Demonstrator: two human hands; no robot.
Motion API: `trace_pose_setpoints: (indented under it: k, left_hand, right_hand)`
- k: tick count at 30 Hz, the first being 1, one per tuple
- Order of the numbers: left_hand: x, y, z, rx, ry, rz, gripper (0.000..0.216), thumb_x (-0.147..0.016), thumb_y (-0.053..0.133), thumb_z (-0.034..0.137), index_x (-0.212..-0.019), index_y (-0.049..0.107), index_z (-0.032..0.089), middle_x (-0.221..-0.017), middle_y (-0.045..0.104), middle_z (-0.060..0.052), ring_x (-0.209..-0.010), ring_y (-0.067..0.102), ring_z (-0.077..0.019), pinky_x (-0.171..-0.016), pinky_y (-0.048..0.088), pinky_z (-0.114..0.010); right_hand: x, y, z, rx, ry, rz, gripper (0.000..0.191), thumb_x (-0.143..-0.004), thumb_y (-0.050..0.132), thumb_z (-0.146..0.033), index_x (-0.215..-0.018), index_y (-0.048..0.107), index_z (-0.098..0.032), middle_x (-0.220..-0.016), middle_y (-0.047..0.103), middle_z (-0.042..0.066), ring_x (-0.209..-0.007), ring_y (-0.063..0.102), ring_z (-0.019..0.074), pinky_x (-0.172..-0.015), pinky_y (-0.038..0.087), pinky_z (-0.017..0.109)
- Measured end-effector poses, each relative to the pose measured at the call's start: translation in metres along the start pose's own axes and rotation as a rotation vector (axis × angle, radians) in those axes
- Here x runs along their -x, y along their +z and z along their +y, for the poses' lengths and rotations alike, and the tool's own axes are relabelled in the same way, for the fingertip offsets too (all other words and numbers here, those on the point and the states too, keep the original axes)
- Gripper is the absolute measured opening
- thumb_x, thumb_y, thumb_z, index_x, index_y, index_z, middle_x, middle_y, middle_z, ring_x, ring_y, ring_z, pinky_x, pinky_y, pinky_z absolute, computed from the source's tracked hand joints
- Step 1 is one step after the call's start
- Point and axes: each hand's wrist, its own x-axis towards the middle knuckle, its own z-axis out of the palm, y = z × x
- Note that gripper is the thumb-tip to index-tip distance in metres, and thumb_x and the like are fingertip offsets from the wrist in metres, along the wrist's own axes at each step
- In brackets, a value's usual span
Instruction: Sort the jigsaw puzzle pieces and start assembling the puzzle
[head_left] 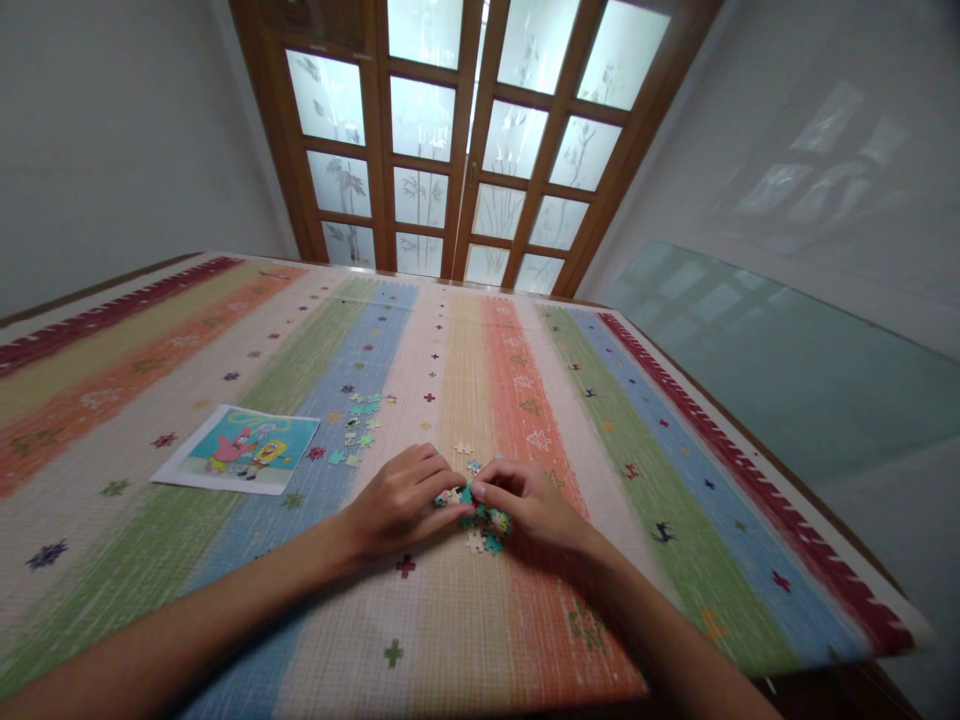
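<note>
A: The counter (75, 298) wears a striped cloth (352, 640); what is nearest?

B: Two bare forearms (247, 590) reach in from the near side; the left hand (405, 500) arches palm-down at a small pile of puzzle pieces (491, 522), some showing between its thumb and fingers; the right hand (532, 500) meets it from the other side, thumb and forefinger drawn together by a teal piece (466, 494).

A: Is either gripping anything?

B: The right looks like a pinch, but its fingertips hide what is between them; I cannot tell for either hand whether a piece is really held.

A: And the pile?

B: On the yellow stripe, by the orange one, between the hands and partly under them; a pale loose piece (463, 449) lies just beyond.

A: Farther out?

B: To the left, a printed sheet (259, 450) with pink and yellow cartoon figures; near it, a second group of pieces (365, 440), teal and light green, on and beside the blue stripe.

A: At the back?

B: Wooden doors (459, 150) with frosted, plant-patterned panes (424, 118); pale walls (112, 130) either side.
</note>
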Motion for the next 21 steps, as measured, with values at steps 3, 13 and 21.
trace_pose_setpoints:
  k: [3,13,21]
  left_hand:
    - [-0.001,-0.001,0.0,0.045,-0.025,0.009,0.007,-0.1,0.062,0.025,-0.103,0.064,0.018,-0.088,0.068,-0.005,-0.083,0.057,-0.0188,-0.074,0.049,-0.032]
    - [0.009,-0.03,-0.075,-0.236,-0.375,0.073,0.014,-0.091,0.069,0.031,-0.101,0.069,0.021,-0.1,0.057,-0.006,-0.096,0.053,-0.0243,-0.09,0.047,-0.043]
    - [0.024,-0.032,-0.119,-0.364,-0.519,0.037,0.024,-0.088,0.07,0.041,-0.089,0.073,0.017,-0.095,0.053,-0.007,-0.093,0.05,-0.0259,-0.093,0.046,-0.047]
  right_hand:
    - [0.0,0.0,0.0,-0.005,0.001,0.005,0.041,-0.088,0.068,-0.06,-0.082,0.07,-0.02,-0.078,0.068,0.004,-0.073,0.06,0.0165,-0.071,0.048,0.033]
    - [0.001,-0.009,0.002,-0.006,0.003,0.12,0.04,-0.089,0.067,-0.06,-0.088,0.067,-0.02,-0.08,0.07,0.005,-0.072,0.06,0.017,-0.069,0.046,0.033]
    - [0.001,-0.011,0.002,0.064,-0.016,0.096,0.035,-0.09,0.068,-0.054,-0.082,0.069,-0.02,-0.078,0.068,0.005,-0.073,0.059,0.017,-0.069,0.045,0.033]
